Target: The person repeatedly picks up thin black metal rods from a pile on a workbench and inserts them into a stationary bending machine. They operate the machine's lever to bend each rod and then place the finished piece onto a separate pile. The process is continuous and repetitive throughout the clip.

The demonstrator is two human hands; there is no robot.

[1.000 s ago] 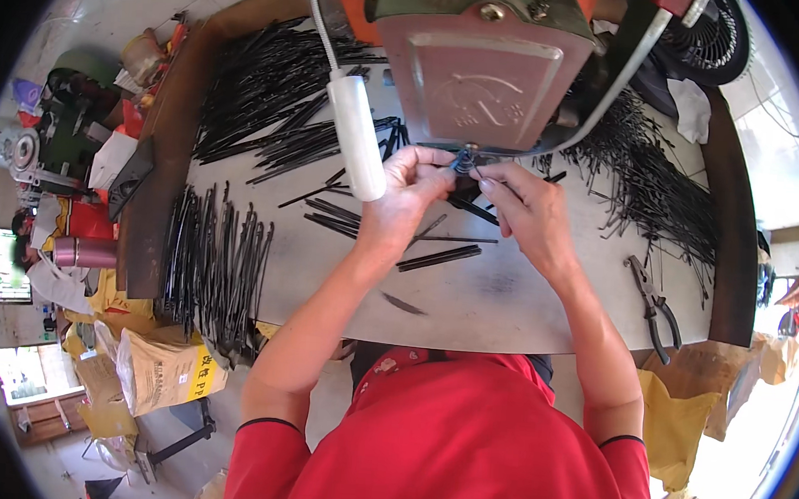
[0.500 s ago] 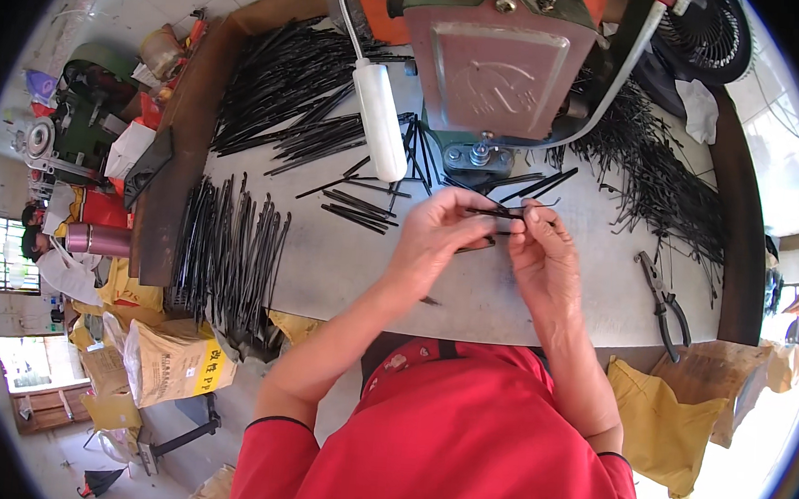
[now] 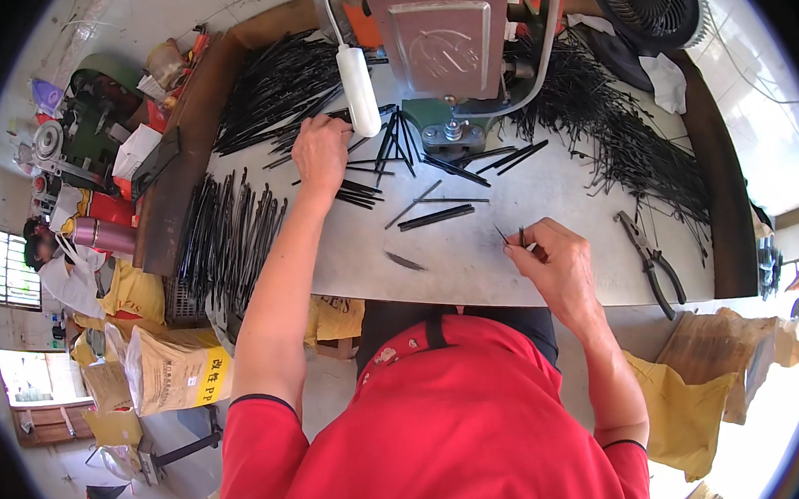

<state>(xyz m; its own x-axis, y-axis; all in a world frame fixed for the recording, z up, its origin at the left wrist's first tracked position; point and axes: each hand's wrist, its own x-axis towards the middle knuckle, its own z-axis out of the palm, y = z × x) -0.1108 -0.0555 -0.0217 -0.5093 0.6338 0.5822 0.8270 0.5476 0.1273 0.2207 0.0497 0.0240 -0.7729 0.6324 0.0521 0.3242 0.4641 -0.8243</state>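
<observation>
1. A short black strip (image 3: 521, 239) is pinched in the right hand (image 3: 559, 264) near the bench's (image 3: 472, 263) front edge.
2. Loose strips (image 3: 366, 193) are touched by the left hand (image 3: 321, 153), fingers curled; a grip cannot be told.
3. Piles (image 3: 626, 135) are seen unsorted; a row (image 3: 231, 230) lies laid out, so much seems left.
4. Bare bench is left between the hands; pliers (image 3: 650, 260) lie right.

Head-worn fisheye, looking steeply down, workbench (image 3: 472, 254) close

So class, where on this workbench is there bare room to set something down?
Bare tabletop lies along the near edge between the left hand and right hand, and between that hand and the pliers. Black strips crowd the back and left.
</observation>
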